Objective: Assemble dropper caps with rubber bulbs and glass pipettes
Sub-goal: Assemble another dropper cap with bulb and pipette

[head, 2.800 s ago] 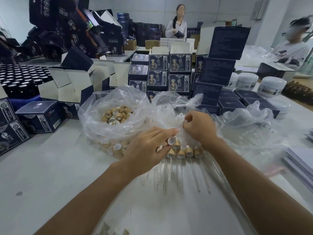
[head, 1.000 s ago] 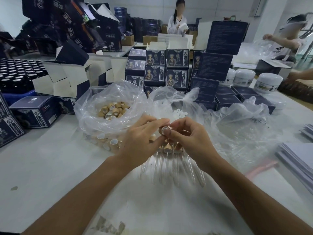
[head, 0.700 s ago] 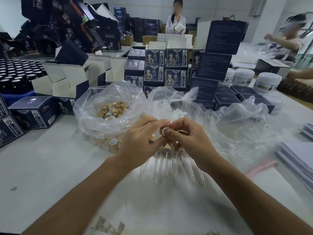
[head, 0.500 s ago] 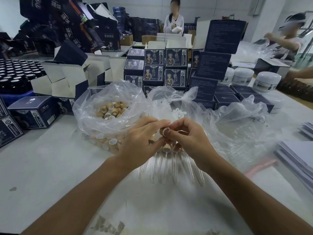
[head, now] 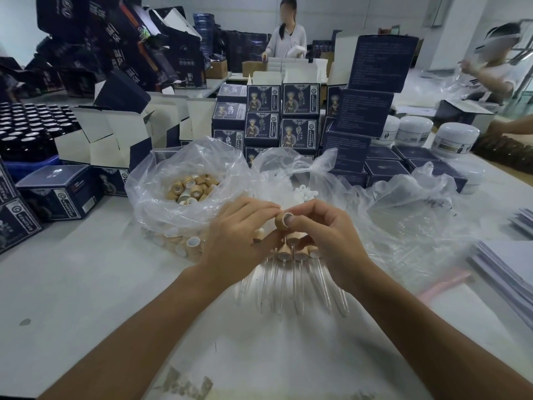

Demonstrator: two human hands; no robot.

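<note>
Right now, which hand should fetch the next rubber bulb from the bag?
Right, probably. The right hand sits nearer the white rubber bulbs, just beyond its fingers. The left hand already pinches the tan cap from the left and could keep steadying it.

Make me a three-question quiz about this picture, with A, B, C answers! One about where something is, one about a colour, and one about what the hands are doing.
1. Where is the bag of loose caps?
A. Left of the hands
B. On the stacked boxes
C. At the table's near edge

2. What colour are the round jars at the right?
A. Black
B. White
C. Tan

3. What are the hands doing?
A. Resting flat on the table
B. Both gripping one cap
C. Folding a box

Answers:
1. A, the clear bag sits on the table left of the left hand.
2. B, the jars and lids are white.
3. B, left hand and right hand pinch the tan cap together.
</note>
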